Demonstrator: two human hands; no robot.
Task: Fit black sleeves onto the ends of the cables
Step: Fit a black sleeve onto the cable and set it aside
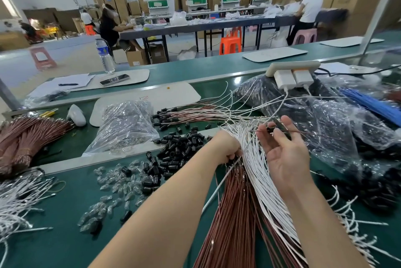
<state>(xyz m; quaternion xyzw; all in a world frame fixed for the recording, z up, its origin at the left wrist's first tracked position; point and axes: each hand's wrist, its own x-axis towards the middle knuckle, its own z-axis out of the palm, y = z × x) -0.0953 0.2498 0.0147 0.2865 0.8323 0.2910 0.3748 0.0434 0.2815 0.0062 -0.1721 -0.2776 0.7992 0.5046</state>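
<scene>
Your left hand point(230, 150) is closed around the bundle of cables point(245, 191) near the front edge of the desk point(65, 235), so the ends sit together within reach. Your right hand point(284, 152) pinches one brown cable point(308, 133), lifted apart from the bundle, with a black sleeve point(270, 129) on it. Spare sleeves point(180, 148) lie just to the left.
</scene>
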